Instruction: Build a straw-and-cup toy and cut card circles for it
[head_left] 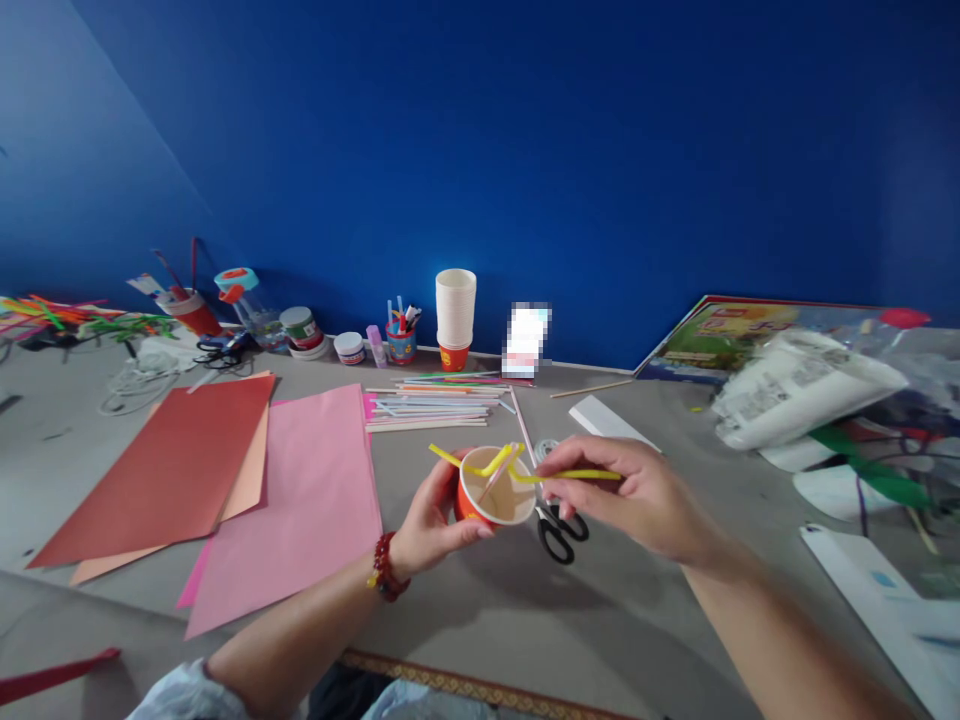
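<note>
A red paper cup (pixel 474 503) with a white inside is tilted toward me, and my left hand (pixel 439 515) is wrapped round its left side. A bent yellow pipe cleaner (pixel 495 462) lies across the cup's mouth, its left end sticking out past the rim. My right hand (pixel 611 492) pinches the yellow strip's right part just beyond the cup's right rim. Inside the cup a thin pale stick (pixel 496 482) leans up to the yellow bend. Black-handled scissors (pixel 556 538) lie on the table below my right hand.
Red paper (pixel 169 470) and pink paper (pixel 307 500) lie left. Behind the cup are a row of straws (pixel 431 408), a stack of paper cups (pixel 455 310), a pen holder (pixel 401 345) and a phone (pixel 525 340). Plastic bags (pixel 810 390) lie right.
</note>
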